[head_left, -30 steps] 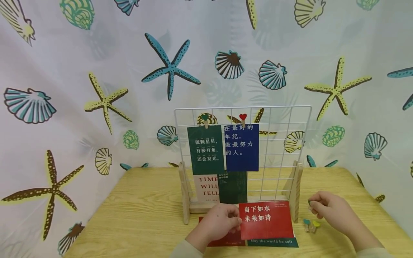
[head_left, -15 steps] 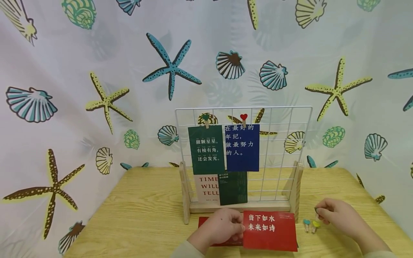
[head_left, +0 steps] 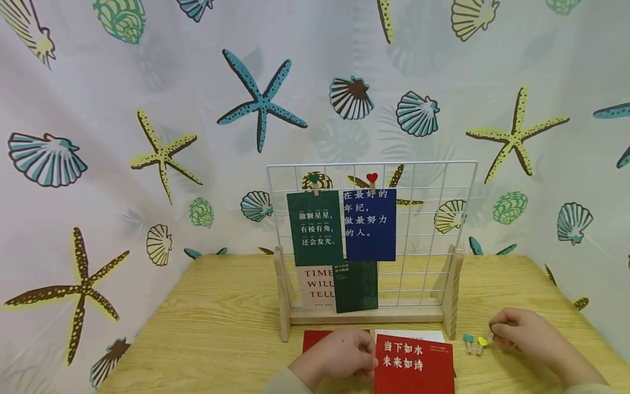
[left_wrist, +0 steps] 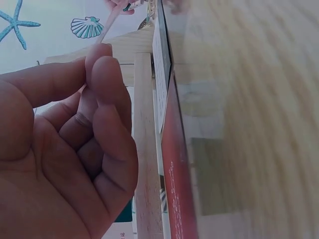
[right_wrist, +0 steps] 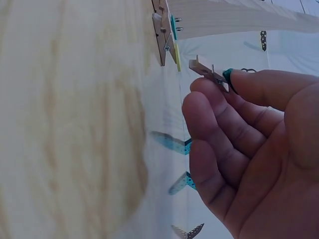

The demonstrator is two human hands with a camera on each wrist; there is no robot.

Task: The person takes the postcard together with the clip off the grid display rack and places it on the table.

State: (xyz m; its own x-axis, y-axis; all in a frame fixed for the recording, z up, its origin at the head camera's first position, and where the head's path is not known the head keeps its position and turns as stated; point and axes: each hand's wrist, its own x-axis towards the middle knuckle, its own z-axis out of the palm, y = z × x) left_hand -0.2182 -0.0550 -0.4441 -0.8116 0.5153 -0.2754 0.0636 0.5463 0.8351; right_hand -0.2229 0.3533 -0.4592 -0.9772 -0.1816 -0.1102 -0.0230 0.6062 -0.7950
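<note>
My left hand [head_left: 344,353] pinches the left edge of a red card [head_left: 413,365] with white characters, held in front of the other cards on the table. In the left wrist view the card shows edge-on as a thin strip [left_wrist: 110,24] between thumb and fingertips. My right hand [head_left: 526,339] pinches a small wooden clothespin [right_wrist: 209,70] with a dark green heart between thumb and index finger. Beside that hand, two clothespins lie on the wood, one with a teal heart [head_left: 468,343] and one with a yellow heart [head_left: 481,345].
Behind stands a white wire grid rack [head_left: 418,241] on wooden feet. A green card [head_left: 315,227] and a blue card [head_left: 370,225] hang from heart clothespins. A cream card [head_left: 315,287] and a dark green card [head_left: 356,287] stand below. Another red card [head_left: 315,339] and a white card [head_left: 408,334] lie in front.
My left hand has drawn the red card down toward me and slightly right, uncovering the white card's top edge. My right hand has moved right and down with the clothespin.
</note>
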